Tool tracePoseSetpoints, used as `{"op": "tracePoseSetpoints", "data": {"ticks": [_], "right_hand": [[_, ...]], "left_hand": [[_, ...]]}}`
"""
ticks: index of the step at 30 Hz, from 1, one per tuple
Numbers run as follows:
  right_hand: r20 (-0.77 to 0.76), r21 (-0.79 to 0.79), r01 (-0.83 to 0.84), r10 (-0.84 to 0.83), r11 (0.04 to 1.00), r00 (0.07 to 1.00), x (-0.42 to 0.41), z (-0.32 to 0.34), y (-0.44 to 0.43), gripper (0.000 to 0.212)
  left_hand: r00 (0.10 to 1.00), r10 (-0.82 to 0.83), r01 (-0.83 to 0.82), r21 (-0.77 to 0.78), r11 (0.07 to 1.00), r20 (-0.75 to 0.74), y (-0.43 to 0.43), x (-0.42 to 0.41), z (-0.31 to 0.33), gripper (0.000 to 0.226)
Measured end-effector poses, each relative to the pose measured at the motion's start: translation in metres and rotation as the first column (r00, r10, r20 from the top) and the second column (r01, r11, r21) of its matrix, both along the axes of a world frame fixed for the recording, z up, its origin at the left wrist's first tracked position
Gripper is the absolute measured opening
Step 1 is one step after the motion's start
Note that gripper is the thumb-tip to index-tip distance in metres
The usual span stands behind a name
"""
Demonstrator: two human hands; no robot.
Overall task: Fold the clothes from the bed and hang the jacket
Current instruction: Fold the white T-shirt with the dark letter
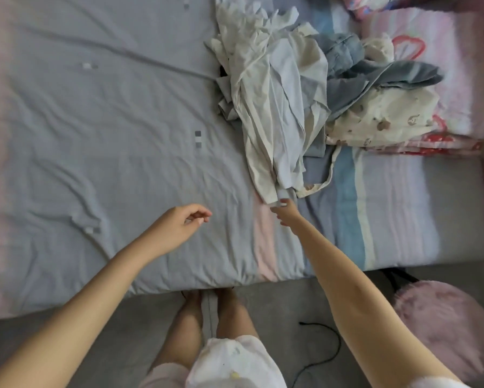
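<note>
Clothes [277, 102] lie crumpled; right hand [287, 213] fingers pinch a pale hem [281, 195], left hand [179, 228] fingers loosely curled.

1. Bed [179, 278] fills most of the view, its near edge twd the camera.
2. Sheet [95, 121]: grey-blue, creased, w/ small grey-white marks; pink, blue & white stripes on the R side.
3. Folded quilt [459, 65], pink stripes w/ red hearts, lies at top R on the bed.
4. Pillow [375, 4], printed, at the top edge, partly cut off.
5. Floor [285, 298]: plain grey.
6. Black cable [305, 323] loops across the floor nr the bed.
7. Pink fluffy stool [442, 326] bottom R, beside the bed.
8. Light soft & even, no hard shadows.
</note>
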State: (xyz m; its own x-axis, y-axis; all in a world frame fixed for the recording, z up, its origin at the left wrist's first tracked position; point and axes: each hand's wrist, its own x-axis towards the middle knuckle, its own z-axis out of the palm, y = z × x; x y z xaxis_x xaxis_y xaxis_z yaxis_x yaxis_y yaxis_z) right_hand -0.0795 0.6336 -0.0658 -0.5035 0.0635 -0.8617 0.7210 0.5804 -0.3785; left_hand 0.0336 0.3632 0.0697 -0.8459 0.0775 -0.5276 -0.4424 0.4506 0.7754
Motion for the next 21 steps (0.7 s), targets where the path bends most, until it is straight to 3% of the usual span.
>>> {"op": "tracePoseSetpoints", "data": {"ticks": [4, 9, 12, 14, 16, 19, 21], "right_hand": [[-0.082, 0.016, -0.02, 0.021, 1.0, 0.996, -0.028, -0.058, -0.015, 0.061], [-0.049, -0.001, -0.097, 0.097, 0.995, 0.994, -0.031, -0.096, -0.031, 0.029], [-0.15, 0.077, -0.08, 0.091, 0.994, 0.984, -0.015, -0.093, -0.047, 0.025], [-0.156, 0.029, -0.154, 0.157, 0.988, 0.975, 0.0, -0.072, -0.066, 0.029], [-0.187, -0.137, -0.289, 0.262, 0.947, 0.947, 0.016, -0.043, -0.09, 0.033], [-0.363, -0.291, -0.489, 0.378, 0.823, 0.852, 0.02, 0.033, -0.127, 0.041], [-0.463, -0.333, -0.648, 0.479, 0.686, 0.745, 0.019, 0.092, -0.143, 0.041]], "left_hand": [[0.999, 0.018, -0.02, 0.041, 0.999, 0.048, 0.017, -0.005, -0.044, 0.033], [0.993, -0.027, 0.025, 0.017, 1.0, 0.112, 0.023, 0.002, -0.074, 0.023], [0.993, -0.035, 0.038, -0.016, 0.999, 0.114, 0.018, 0.005, -0.077, 0.023], [0.992, -0.03, 0.032, -0.017, 0.999, 0.122, 0.015, 0.006, -0.072, 0.023], [0.992, -0.024, 0.028, -0.028, 0.999, 0.122, 0.014, 0.009, -0.068, 0.024], [0.995, 0.054, -0.052, -0.033, 0.998, 0.086, 0.011, 0.005, -0.045, 0.029], [0.964, 0.243, -0.251, 0.071, 0.965, 0.104, 0.012, -0.002, -0.017, 0.033]]}}
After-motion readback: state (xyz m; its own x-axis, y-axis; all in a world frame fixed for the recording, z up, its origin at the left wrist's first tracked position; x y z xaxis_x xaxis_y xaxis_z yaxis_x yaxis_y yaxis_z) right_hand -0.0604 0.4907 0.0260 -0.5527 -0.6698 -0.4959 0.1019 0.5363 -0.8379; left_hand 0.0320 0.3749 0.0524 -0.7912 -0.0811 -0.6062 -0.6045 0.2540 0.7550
